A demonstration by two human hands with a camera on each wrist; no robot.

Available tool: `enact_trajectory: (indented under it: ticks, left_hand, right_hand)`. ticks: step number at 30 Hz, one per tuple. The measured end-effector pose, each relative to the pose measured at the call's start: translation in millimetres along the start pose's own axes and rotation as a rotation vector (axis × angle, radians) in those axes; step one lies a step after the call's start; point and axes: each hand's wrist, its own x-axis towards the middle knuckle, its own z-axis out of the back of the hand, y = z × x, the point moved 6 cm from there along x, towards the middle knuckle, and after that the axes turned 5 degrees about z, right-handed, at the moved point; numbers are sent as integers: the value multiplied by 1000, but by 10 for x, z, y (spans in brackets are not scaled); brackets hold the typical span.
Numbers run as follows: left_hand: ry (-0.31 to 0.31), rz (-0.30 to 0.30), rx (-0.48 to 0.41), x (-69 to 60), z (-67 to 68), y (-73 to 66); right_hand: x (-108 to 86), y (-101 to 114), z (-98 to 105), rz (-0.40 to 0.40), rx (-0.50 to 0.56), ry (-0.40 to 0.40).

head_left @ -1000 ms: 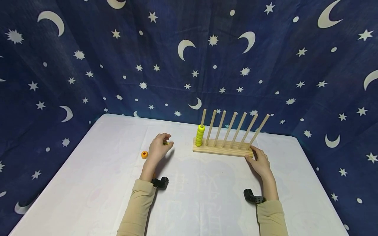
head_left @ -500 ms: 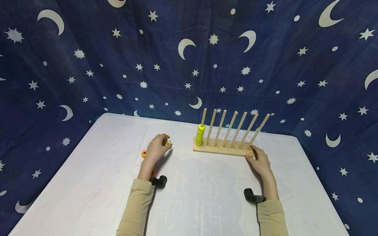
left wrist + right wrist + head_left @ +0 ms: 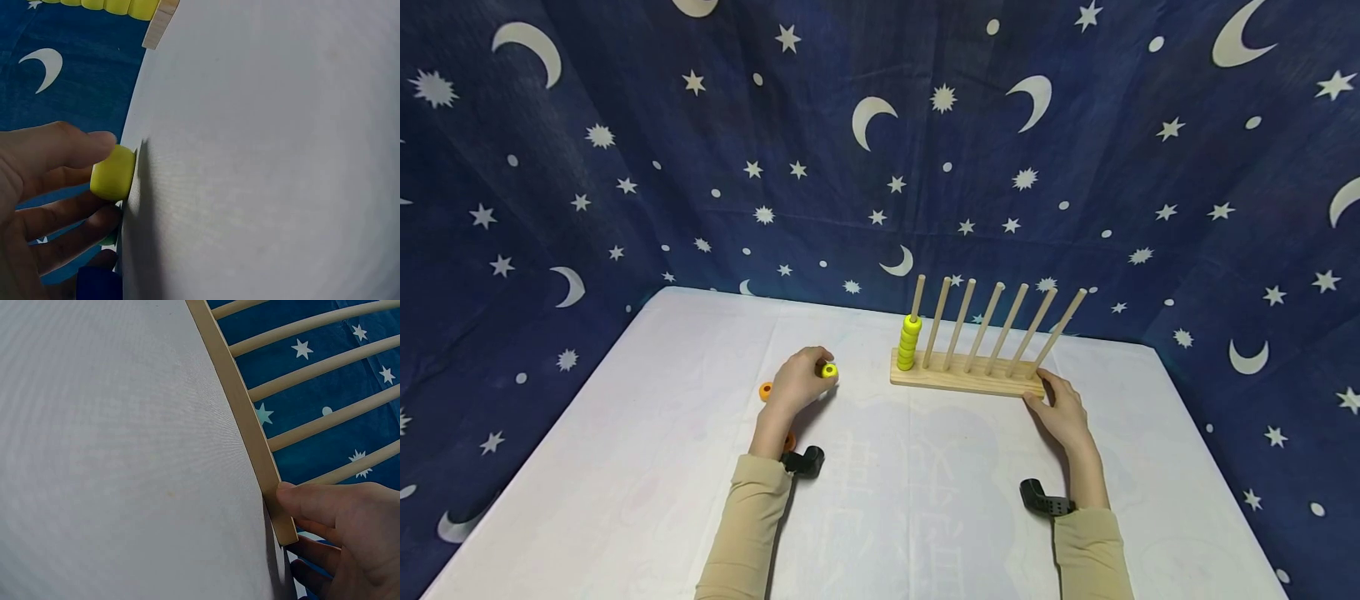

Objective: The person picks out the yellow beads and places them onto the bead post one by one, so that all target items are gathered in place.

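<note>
A yellow bead [image 3: 829, 370] is pinched between the thumb and fingers of my left hand [image 3: 797, 382], just left of a wooden peg rack [image 3: 958, 381]. In the left wrist view the yellow bead [image 3: 113, 173] sits under the thumb tip, low over the white tabletop. Several yellow beads [image 3: 908, 343] are stacked on the rack's leftmost peg; the other pegs are bare. My right hand [image 3: 1060, 410] grips the right end of the rack's base, thumb at the front. In the right wrist view the fingers [image 3: 315, 553] reach behind the base [image 3: 247, 425].
An orange bead [image 3: 765, 391] lies left of the left hand, and another orange bead [image 3: 790, 442] is partly hidden by the left wrist. A green thing [image 3: 109, 239] and a blue thing [image 3: 100, 284] show partly near the left fingers. A starry cloth [image 3: 880, 150] hangs behind.
My left hand has shifted slightly left and a little downward in the head view. The yellow bead in its fingers has turned more into sight. The right hand stays on the rack.
</note>
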Motion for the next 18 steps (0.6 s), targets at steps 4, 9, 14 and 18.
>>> enact_trajectory:
  ticks: [4, 9, 14, 18]
  left_hand:
    - [14, -17, 18, -4, -1, -11]
    - [33, -19, 44, -4, -9, -22]
    - [35, -9, 59, 1, -18, -20]
    - [27, -2, 61, 2, -16, -16]
  right_hand:
    - [0, -1, 0, -4, -3, 3]
    - [2, -8, -3, -6, -2, 1]
    - [1, -9, -6, -6, 0, -1]
    - [-4, -3, -4, -9, 3, -1]
